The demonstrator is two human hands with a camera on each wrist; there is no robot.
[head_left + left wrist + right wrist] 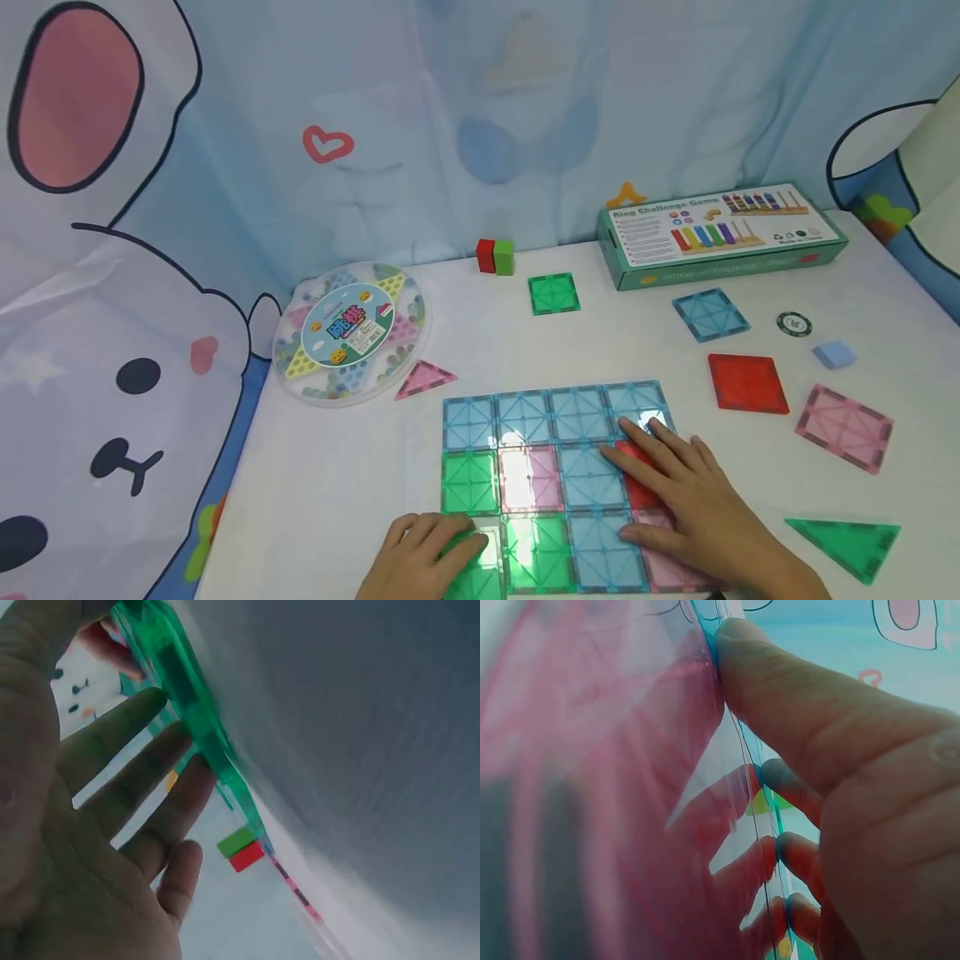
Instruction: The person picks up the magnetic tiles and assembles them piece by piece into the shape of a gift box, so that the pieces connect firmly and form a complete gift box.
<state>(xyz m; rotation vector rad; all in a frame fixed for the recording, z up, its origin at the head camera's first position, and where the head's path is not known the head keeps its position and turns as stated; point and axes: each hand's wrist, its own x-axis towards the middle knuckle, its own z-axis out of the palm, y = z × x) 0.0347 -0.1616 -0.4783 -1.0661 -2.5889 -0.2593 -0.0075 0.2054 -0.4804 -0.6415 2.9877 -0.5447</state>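
Square translucent magnetic tiles lie edge to edge in a three-row block on the white table. Light blue tiles form the far row; green, pink and red ones mix with blue nearer me. My left hand touches the near-left green tile with its fingertips, fingers loosely extended. On the right side my right hand lies spread, partly covering a red tile and a pink tile. In the right wrist view, the thumb and fingertips touch the tiles' surface. Neither hand grips anything.
Loose tiles lie around: green triangle, pink rectangle, red square, blue square, green square, pink triangle. Behind stand a game box, small red and green blocks and a round checkers case.
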